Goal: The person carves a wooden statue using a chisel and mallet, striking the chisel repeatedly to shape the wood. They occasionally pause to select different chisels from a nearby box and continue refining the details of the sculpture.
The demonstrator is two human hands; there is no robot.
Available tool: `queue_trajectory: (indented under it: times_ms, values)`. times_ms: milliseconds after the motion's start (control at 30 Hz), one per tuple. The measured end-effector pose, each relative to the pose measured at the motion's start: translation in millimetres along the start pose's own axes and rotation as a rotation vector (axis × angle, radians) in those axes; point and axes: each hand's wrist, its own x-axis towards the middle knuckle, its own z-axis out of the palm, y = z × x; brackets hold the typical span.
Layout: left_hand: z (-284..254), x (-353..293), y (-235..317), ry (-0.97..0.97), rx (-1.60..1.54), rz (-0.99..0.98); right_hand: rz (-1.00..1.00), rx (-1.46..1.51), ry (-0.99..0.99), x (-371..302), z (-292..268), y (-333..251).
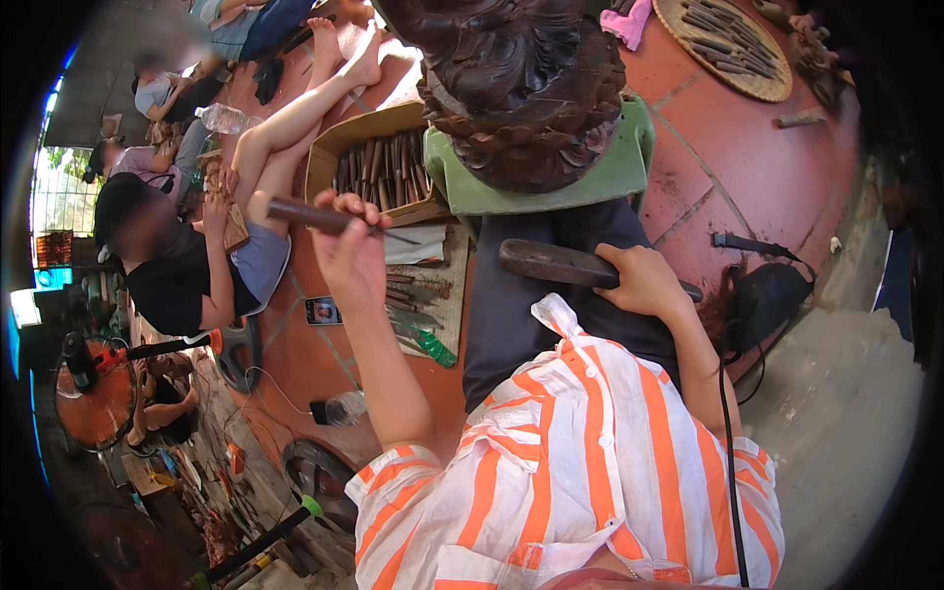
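My left hand (352, 256) is raised, its fingers closed round a chisel. The dark wooden handle (307, 215) points left, and the thin metal blade (397, 238) points right. In my right hand (641, 281), over my lap, is a dark wooden mallet (551, 263); its thick head points left and its narrow grip shows past my palm. Beyond my knees, a dark carved wood sculpture (521, 128) with flowing folds and a petalled base stands on a green plastic stool (551, 204). Both tools are apart from the carving.
A cardboard box (320, 162) full of chisels is left of the stool; a mat (454, 285) holds more tools. Nearby are a phone (323, 311), a black bag (772, 300) and a woven tray (782, 87) of tools. A co-worker (167, 256) sits left, legs stretched out.
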Motion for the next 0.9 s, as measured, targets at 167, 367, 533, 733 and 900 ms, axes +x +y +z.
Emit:
queue_trajectory:
  times_ms: [167,367,533,733,900]
  values:
    - [44.5,41.1,17.6,-0.9,0.003,0.053,-0.007,-0.015,0.033,-5.4,1.4,0.3]
    - [144.2,27.0,12.5,-0.789,0.03,0.34,-0.091,0.141,0.051,-17.2,-8.0,1.9]
    - [142.9,71.4,6.6,-1.149,-0.136,0.057,-0.139,0.337,0.171,-33.6,-69.7,-13.1]
    - [146.5,69.0,-10.8,-0.94,-0.071,0.011,-0.278,0.378,0.528,-45.3,-141.4,-44.9]
    - [142.1,79.2,-18.2,-0.948,-0.066,0.026,-0.27,0.402,0.646,-37.6,-165.0,-62.7]
